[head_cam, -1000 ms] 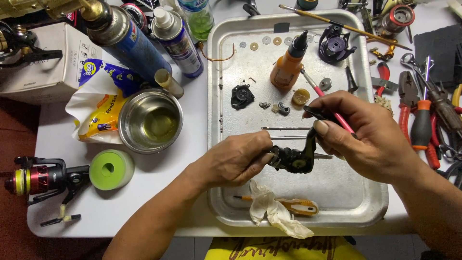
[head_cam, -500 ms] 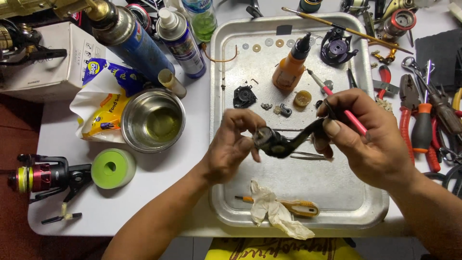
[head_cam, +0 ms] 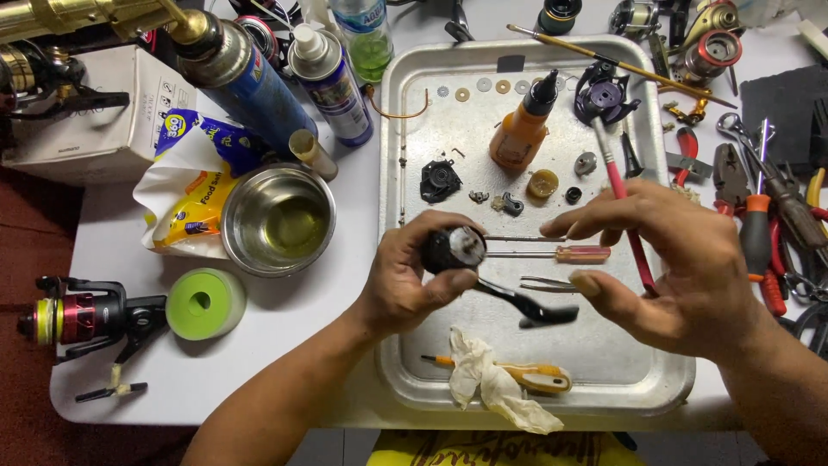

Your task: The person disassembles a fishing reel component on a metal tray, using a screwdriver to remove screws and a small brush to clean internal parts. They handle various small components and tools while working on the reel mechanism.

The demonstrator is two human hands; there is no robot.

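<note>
Over the metal tray (head_cam: 414,155), my left hand (head_cam: 405,289) grips a black fishing reel body (head_cam: 450,250) with a pale round face. The reel's black foot (head_cam: 530,309) sticks out to the right. My right hand (head_cam: 681,272) hovers just right of the foot without touching it, thumb and forefinger apart. A thin red-handled tool (head_cam: 623,203) runs between its fingers and points up toward a dark reel part (head_cam: 602,97). Under my hands lie a small screwdriver with an amber handle (head_cam: 580,254) and tweezers (head_cam: 545,283).
The tray also holds an orange oil bottle (head_cam: 520,131), washers, small parts, and an orange screwdriver under a rag (head_cam: 492,384). To the left are a steel bowl (head_cam: 278,219), spray cans (head_cam: 250,82), a green spool (head_cam: 205,302) and a red reel (head_cam: 82,315). Pliers (head_cam: 759,224) lie at right.
My left hand has turned the reel body so its round face points up and its foot points right. My right hand has let go of the reel and drawn back to the right.
</note>
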